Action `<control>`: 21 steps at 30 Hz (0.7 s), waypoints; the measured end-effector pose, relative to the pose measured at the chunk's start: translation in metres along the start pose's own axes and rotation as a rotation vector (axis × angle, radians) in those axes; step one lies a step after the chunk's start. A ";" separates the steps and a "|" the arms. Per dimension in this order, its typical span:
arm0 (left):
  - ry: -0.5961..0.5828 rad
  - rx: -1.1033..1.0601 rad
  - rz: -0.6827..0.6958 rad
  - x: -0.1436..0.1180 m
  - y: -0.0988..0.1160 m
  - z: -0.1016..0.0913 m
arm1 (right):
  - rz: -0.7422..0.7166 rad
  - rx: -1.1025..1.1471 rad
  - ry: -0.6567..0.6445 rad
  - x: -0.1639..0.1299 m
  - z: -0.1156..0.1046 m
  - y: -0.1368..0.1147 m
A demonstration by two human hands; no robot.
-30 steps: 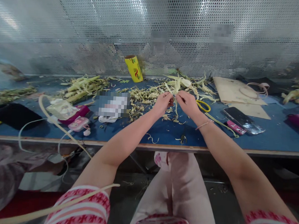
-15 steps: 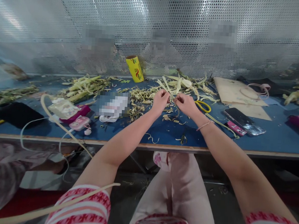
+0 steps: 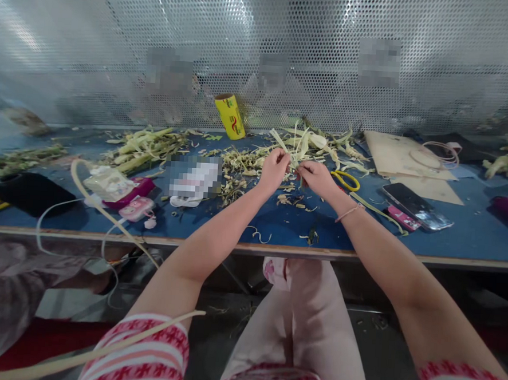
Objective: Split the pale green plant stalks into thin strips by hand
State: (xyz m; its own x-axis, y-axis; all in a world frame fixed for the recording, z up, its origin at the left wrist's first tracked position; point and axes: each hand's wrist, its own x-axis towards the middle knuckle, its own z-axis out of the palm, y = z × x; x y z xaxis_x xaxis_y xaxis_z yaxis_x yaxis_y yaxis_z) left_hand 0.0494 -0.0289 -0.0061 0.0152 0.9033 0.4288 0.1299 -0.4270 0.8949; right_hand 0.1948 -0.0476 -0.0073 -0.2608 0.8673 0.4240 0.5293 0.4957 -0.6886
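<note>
Both my hands meet over the middle of the blue table [image 3: 471, 226]. My left hand [image 3: 273, 169] and my right hand [image 3: 315, 176] pinch a small bundle of pale green husk strips [image 3: 295, 148], whose ends fan upward between my fingers. Behind the bundle lies a heap of whole husks [image 3: 321, 141]. Chopped husk scraps [image 3: 240, 163] are strewn just left of my left hand. Yellow-handled scissors [image 3: 346, 180] lie right beside my right hand.
A yellow roll [image 3: 230, 116] stands at the back against the perforated metal screen. Cardboard sheets [image 3: 396, 155], a phone [image 3: 416, 204] and a pink item [image 3: 396, 216] lie to the right. Another husk pile [image 3: 145, 144], pink devices [image 3: 134, 208] and white cables lie left.
My hands have drawn slightly closer together and shifted a little away from me, and the husk strips now stick up higher between them.
</note>
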 end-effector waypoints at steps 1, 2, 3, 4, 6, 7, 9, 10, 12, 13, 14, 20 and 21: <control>-0.006 -0.020 -0.006 0.001 -0.001 0.000 | 0.016 0.039 -0.009 0.001 0.000 0.001; -0.008 -0.042 -0.017 0.002 -0.003 0.001 | 0.026 0.070 -0.016 0.002 0.000 0.002; -0.007 -0.064 -0.031 0.003 -0.005 0.002 | 0.034 0.095 -0.020 0.003 0.000 0.003; -0.002 -0.086 -0.047 0.004 -0.006 0.002 | 0.041 0.111 -0.025 0.003 0.000 0.003; 0.003 -0.117 -0.068 0.004 -0.007 0.004 | 0.053 0.116 -0.033 0.004 0.000 0.000; 0.003 -0.131 -0.074 0.004 -0.007 0.004 | 0.060 0.112 -0.035 0.004 0.000 -0.001; -0.009 -0.152 -0.080 0.004 -0.006 0.005 | 0.075 0.112 -0.045 0.004 0.000 -0.003; -0.020 -0.160 -0.083 0.003 -0.005 0.005 | 0.084 0.122 -0.047 0.004 0.000 -0.004; -0.053 -0.187 -0.086 0.003 -0.003 0.005 | 0.104 0.153 -0.043 0.004 0.000 -0.003; -0.074 -0.207 -0.089 0.002 -0.002 0.005 | 0.115 0.173 -0.036 0.004 0.000 -0.002; -0.095 -0.233 -0.094 0.002 -0.002 0.006 | 0.125 0.198 -0.023 0.004 0.001 -0.001; -0.169 -0.435 -0.204 0.002 -0.005 0.006 | 0.158 0.378 0.058 0.005 0.003 0.004; -0.176 -0.455 -0.223 0.002 -0.007 0.006 | 0.152 0.397 0.055 0.005 0.003 0.004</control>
State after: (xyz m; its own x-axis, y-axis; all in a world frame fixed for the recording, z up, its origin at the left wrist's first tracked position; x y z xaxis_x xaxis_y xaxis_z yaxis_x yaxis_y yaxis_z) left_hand 0.0545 -0.0242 -0.0119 0.2070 0.9509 0.2301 -0.2933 -0.1640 0.9418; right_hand 0.1932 -0.0411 -0.0104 -0.1545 0.9335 0.3237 0.2040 0.3507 -0.9140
